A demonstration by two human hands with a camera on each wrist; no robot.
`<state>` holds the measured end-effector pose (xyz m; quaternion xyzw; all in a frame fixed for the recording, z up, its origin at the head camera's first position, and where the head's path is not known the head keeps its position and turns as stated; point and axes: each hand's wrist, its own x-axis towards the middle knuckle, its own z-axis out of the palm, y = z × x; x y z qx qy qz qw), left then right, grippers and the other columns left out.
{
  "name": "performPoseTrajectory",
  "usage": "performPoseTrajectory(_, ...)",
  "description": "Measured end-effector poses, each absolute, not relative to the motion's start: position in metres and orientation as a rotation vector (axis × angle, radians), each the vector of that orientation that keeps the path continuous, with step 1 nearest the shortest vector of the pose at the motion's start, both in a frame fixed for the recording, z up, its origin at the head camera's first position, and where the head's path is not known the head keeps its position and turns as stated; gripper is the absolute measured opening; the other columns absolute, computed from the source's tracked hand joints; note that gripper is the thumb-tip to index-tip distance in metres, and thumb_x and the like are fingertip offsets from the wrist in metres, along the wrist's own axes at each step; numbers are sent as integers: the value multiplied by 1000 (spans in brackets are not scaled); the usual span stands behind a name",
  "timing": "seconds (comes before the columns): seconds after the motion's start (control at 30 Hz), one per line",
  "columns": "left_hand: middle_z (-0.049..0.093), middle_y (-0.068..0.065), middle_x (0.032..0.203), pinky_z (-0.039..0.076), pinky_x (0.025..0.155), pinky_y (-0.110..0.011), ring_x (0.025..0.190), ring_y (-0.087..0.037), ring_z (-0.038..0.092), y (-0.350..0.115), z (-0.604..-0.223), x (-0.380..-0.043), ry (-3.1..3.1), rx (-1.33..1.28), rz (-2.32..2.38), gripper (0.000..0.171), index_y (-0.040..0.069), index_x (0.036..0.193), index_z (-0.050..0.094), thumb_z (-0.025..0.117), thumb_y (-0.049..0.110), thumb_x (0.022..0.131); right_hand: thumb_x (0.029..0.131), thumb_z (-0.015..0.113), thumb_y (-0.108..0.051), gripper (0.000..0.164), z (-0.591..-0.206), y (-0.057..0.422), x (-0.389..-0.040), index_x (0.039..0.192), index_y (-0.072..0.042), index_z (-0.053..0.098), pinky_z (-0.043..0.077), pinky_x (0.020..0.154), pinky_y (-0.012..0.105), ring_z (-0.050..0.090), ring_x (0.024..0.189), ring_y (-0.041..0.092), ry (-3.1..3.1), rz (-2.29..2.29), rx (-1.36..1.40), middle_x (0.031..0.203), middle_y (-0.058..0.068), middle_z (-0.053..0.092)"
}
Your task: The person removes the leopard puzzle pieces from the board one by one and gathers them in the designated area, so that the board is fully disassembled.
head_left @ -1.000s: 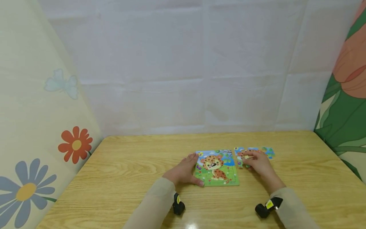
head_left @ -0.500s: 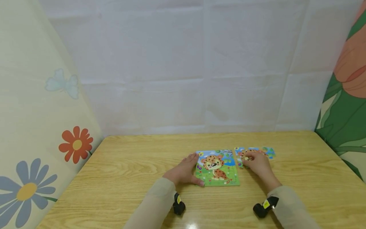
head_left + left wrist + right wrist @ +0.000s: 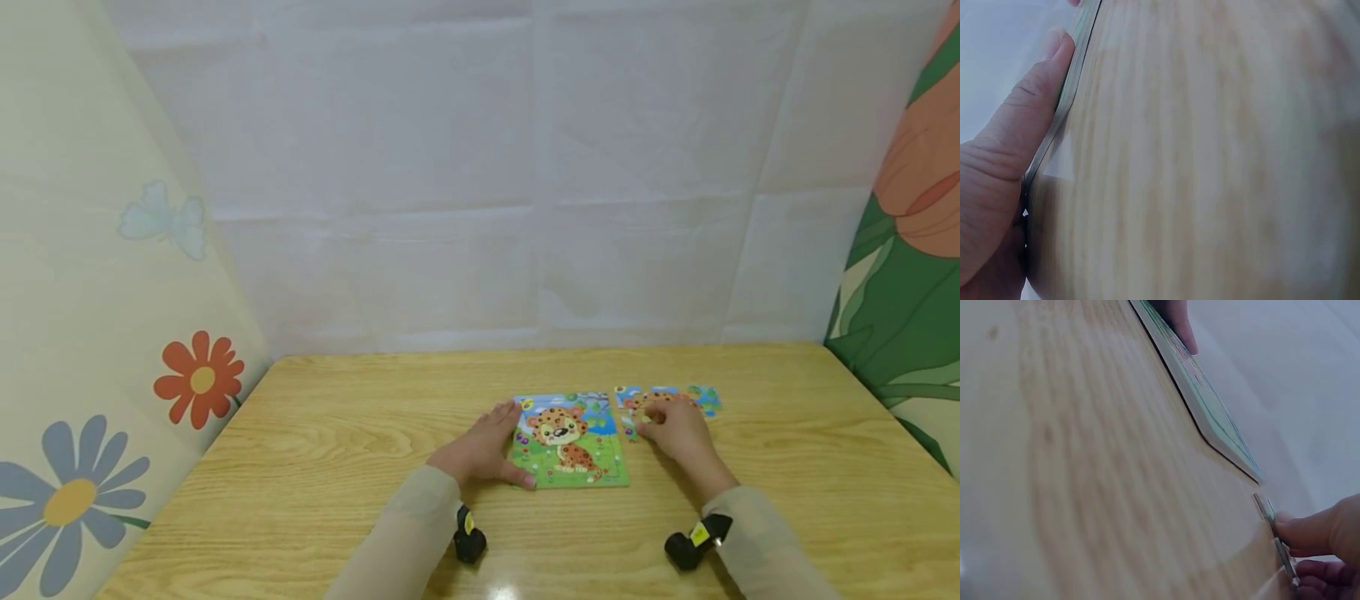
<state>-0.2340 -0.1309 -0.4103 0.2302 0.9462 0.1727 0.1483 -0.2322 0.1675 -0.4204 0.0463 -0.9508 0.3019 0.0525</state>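
Observation:
A flat puzzle board (image 3: 576, 454) with a cartoon leopard on blue and green lies on the wooden table. My left hand (image 3: 483, 446) rests along its left side, fingers spread, thumb on the lower left corner; the thumb (image 3: 1029, 106) shows on the board's edge in the left wrist view. Right of the board lies a group of loose jigsaw pieces (image 3: 705, 398) with leopard and sky print. My right hand (image 3: 682, 433) is over their near side, thumb and forefinger pinching a puzzle piece that is mostly hidden. In the right wrist view the thumb (image 3: 1310, 532) presses beside thin piece edges.
The wooden table (image 3: 337, 467) reaches back to a white cloth (image 3: 420, 183). Flower-printed panels stand at left (image 3: 75, 292) and right (image 3: 915, 250). A black camera (image 3: 469, 537) sits at the left wrist and another black camera (image 3: 693, 546) at the right.
My right hand has shifted slightly left and its fingers have drawn closer together over the pieces. The left hand and the board have hardly moved.

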Motion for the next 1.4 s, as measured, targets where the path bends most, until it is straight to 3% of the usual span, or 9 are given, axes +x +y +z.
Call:
performPoseTrajectory(0.13, 8, -14, 155, 10, 116, -44, 143, -28, 7, -131, -410, -234, 2718, 661, 498, 117, 2, 148, 11, 76, 53, 66, 80, 71, -14, 35, -423, 169, -232, 106, 9, 65, 47, 79, 49, 56, 91, 37, -2851, 942, 173, 94, 21, 65)
performPoseTrajectory(0.27, 8, -14, 155, 10, 116, -44, 143, -28, 6, -131, -410, -233, 2711, 653, 505, 116, 2, 148, 11, 76, 53, 66, 80, 70, -13, 26, -423, 170, -232, 89, 10, 63, 43, 69, 38, 51, 75, 32, -2799, 982, 190, 79, 21, 59)
performPoseTrajectory(0.37, 7, -14, 155, 9, 116, -44, 143, -28, 6, -131, -410, -233, 2710, 653, 508, 117, 2, 148, 11, 76, 53, 66, 82, 67, -15, 28, -420, 169, -231, 92, 11, 61, 45, 70, 38, 53, 77, 35, -2775, 1058, 155, 86, 26, 60)
performPoseTrajectory(0.47, 7, -14, 155, 9, 116, -44, 143, -28, 6, -131, -410, -233, 2712, 658, 502, 117, 2, 148, 11, 76, 53, 66, 85, 64, -19, 38, -417, 167, -229, 112, 8, 61, 49, 82, 49, 56, 98, 40, -2765, 1127, 94, 111, 27, 61)
performPoseTrajectory(0.73, 9, -17, 154, 10, 116, -44, 142, -30, 8, -130, -407, -232, 2717, 680, 494, 116, 0, 147, 12, 77, 50, 66, 89, 62, -25, 36, -410, 157, -228, 111, 3, 63, 49, 81, 46, 57, 97, 34, -2709, 1202, 84, 106, 22, 61)
performPoseTrajectory(0.97, 10, -17, 154, 11, 116, -44, 142, -30, 9, -130, -406, -232, 2723, 679, 489, 115, 0, 147, 13, 78, 50, 66, 87, 63, -16, 33, -404, 144, -225, 112, 6, 62, 50, 81, 41, 57, 98, 34, -2588, 1430, 67, 108, 24, 60)
performPoseTrajectory(1.23, 10, -17, 154, 10, 116, -44, 142, -30, 9, -130, -408, -234, 2727, 679, 488, 116, 0, 147, 13, 78, 51, 65, 89, 62, -18, 36, -403, 124, -228, 117, 4, 59, 47, 87, 42, 52, 105, 32, -2597, 1606, 37, 116, 22, 57)
performPoseTrajectory(1.4, 11, -18, 154, 11, 116, -44, 142, -30, 9, -131, -409, -235, 2733, 687, 485, 116, -1, 147, 14, 78, 51, 65, 88, 63, -18, 36, -409, 111, -229, 119, 1, 59, 46, 82, 34, 50, 101, 26, -2563, 1785, 49, 114, 16, 56)
